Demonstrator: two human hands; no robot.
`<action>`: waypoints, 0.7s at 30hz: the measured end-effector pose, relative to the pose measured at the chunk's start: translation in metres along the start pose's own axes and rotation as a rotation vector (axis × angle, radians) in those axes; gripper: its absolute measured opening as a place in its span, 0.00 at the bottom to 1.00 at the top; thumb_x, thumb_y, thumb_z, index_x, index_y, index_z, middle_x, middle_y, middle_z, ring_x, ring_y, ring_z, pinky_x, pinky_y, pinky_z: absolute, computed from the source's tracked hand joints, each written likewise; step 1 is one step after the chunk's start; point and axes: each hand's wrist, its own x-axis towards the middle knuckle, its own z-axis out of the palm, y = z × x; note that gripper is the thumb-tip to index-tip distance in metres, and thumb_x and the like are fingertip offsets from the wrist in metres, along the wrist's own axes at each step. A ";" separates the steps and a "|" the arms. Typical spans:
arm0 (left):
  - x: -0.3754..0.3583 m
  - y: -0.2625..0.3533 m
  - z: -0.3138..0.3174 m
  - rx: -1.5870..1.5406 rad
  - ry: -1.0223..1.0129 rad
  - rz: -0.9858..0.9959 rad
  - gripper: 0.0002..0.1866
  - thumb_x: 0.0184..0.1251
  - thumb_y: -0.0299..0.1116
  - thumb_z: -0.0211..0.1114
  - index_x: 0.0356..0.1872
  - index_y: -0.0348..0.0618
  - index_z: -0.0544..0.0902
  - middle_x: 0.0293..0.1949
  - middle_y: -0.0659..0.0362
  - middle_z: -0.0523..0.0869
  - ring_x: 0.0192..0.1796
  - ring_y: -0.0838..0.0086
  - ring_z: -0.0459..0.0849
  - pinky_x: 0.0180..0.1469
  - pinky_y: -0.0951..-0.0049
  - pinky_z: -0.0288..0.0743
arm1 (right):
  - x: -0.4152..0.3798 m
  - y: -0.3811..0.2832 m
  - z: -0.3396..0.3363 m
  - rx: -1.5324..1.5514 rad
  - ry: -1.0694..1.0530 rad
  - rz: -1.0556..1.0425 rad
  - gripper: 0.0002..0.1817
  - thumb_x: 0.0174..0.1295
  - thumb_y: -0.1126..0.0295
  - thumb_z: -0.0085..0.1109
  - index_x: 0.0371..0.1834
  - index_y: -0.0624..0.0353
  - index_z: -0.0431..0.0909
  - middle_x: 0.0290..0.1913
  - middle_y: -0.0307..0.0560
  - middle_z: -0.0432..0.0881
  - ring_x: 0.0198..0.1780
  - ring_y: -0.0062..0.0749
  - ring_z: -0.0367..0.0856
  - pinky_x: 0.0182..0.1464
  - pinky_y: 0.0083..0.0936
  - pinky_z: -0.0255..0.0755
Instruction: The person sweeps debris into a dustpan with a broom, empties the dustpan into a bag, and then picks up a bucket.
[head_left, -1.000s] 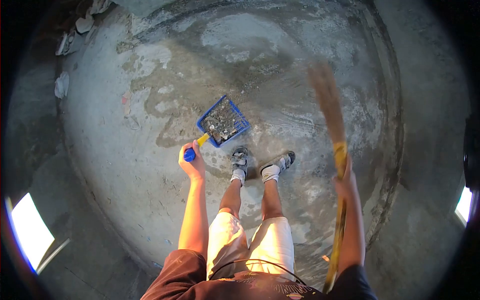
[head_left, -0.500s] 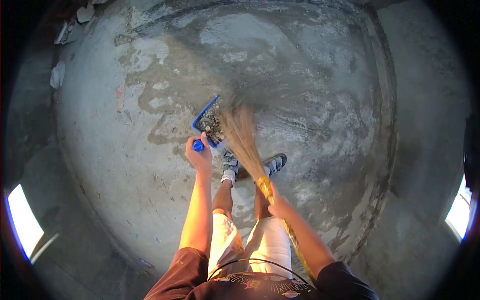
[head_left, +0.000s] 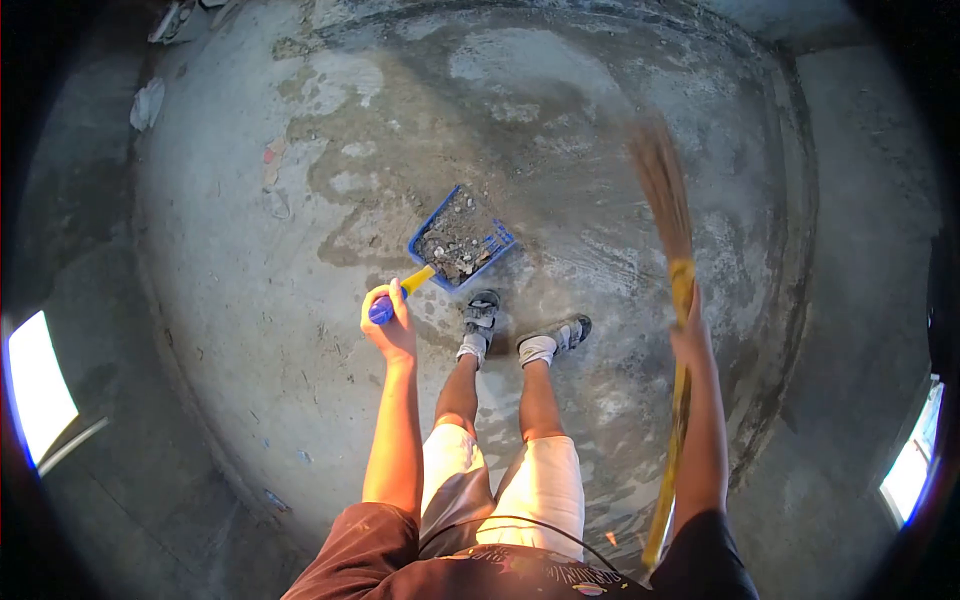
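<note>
My left hand (head_left: 391, 322) is wrapped round the yellow and blue handle of a dustpan. The blue dustpan (head_left: 487, 266) lies just ahead of my feet, with grey rubble and dirt in it. Out to the right, my right hand (head_left: 690, 335) grips a broom (head_left: 681, 285) by its yellow handle. The broom's brown bristles point forward, away from the dustpan, and look blurred at their tip.
My shoes (head_left: 481, 315) stand on the stained concrete floor (head_left: 250, 340) just behind the dustpan. A pale crumpled piece (head_left: 147, 104) lies at the far left. Dust and grit lie around the pan's front edge.
The broom has swung from beside the dustpan out to the right, with my right hand. The dustpan's handle now leans left, and more of the pan shows.
</note>
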 end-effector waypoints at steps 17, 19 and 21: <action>-0.003 -0.039 0.018 -0.055 0.029 -0.015 0.08 0.59 0.29 0.67 0.27 0.39 0.77 0.24 0.61 0.80 0.28 0.79 0.76 0.35 0.77 0.71 | -0.183 -0.052 0.114 0.200 -0.557 -0.208 0.49 0.47 0.74 0.56 0.73 0.50 0.39 0.42 0.72 0.78 0.44 0.69 0.76 0.47 0.50 0.70; 0.007 -0.053 -0.017 -0.186 -0.012 -0.131 0.08 0.60 0.30 0.67 0.27 0.40 0.78 0.25 0.65 0.79 0.30 0.82 0.75 0.36 0.79 0.70 | -0.192 -0.040 0.087 0.200 -0.517 -0.160 0.49 0.48 0.73 0.57 0.73 0.50 0.39 0.45 0.71 0.77 0.47 0.67 0.76 0.49 0.49 0.70; 0.014 -0.072 -0.055 -0.156 -0.004 -0.136 0.08 0.60 0.32 0.67 0.28 0.40 0.79 0.28 0.65 0.80 0.32 0.82 0.75 0.39 0.79 0.70 | -0.188 -0.029 0.056 0.204 -0.400 -0.110 0.48 0.51 0.73 0.56 0.74 0.48 0.39 0.51 0.70 0.74 0.52 0.64 0.74 0.52 0.47 0.70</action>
